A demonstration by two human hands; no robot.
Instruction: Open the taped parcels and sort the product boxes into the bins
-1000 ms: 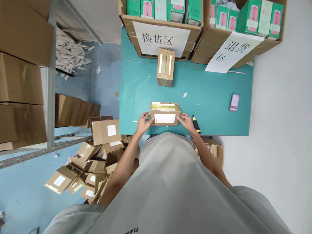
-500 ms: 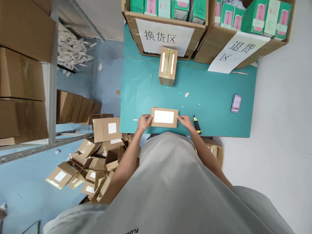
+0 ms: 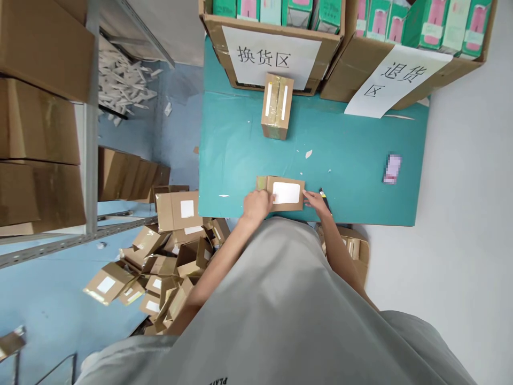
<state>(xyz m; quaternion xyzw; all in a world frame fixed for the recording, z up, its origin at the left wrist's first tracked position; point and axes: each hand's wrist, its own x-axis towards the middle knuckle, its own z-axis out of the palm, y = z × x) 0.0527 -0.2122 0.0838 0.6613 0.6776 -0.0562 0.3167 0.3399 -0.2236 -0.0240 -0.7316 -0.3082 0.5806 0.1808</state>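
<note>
A small cardboard box [image 3: 294, 207] with a white label [image 3: 286, 193] lies at the front edge of the teal table, and a taped end face shows at its left. My left hand [image 3: 257, 205] is closed over the box's left part, its thumb against the front face near the label. At the right end, the thumb and fingers of my right hand [image 3: 315, 202] pinch the box's edge. Just beyond that hand lies a black and yellow box cutter [image 3: 324, 195], partly covered by it.
A taped carton [image 3: 277, 107] stands farther back on the teal table [image 3: 360, 160]. Behind it are two large open cartons [image 3: 272, 25] holding green boxes. A blurred-out pinkish item [image 3: 391, 169] lies at right. Opened cartons [image 3: 168, 267] heap on the floor left, beside shelving [image 3: 91, 160].
The box has shifted right and turned so its taped left end shows. My left hand has moved from the left edge over onto the box; my right hand has moved right, partly covering the cutter.
</note>
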